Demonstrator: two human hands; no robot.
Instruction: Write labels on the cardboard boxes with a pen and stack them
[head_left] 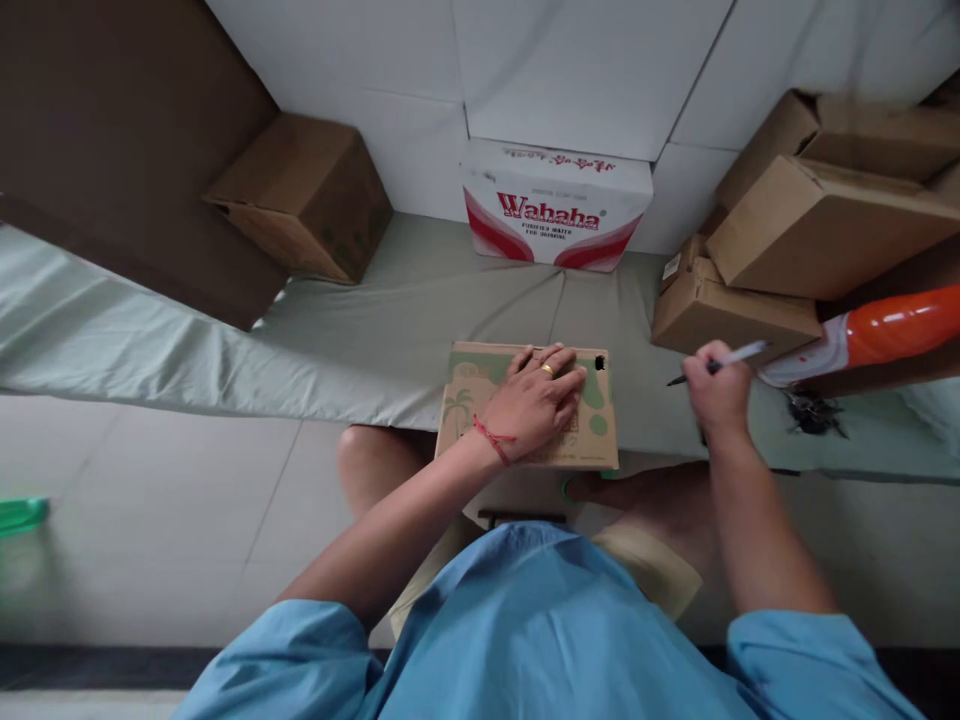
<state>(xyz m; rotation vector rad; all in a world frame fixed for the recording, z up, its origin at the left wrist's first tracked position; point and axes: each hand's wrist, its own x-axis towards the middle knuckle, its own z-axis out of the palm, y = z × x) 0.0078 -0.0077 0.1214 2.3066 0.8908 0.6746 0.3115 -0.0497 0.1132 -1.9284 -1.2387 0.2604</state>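
Observation:
A brown cardboard box (598, 400) with green printing and a black patch at its far right corner lies in front of me, its near edge by the table's front edge. My left hand (536, 400), with a ring and a red string bracelet, rests on top of it, fingers stretched out and lying on the cardboard. Off to the right of the box, my right hand (718, 390) is closed around a marker pen (746, 352). The pen's dark tip points left and does not touch the box.
A white and red Wahaha carton (555, 215) stands against the tiled wall. Another cardboard box (307, 195) sits at the left beside a large brown panel (127, 130). Stacked boxes (817, 230), an orange bottle (900, 330) and a dark tangled bundle (814, 412) are at the right.

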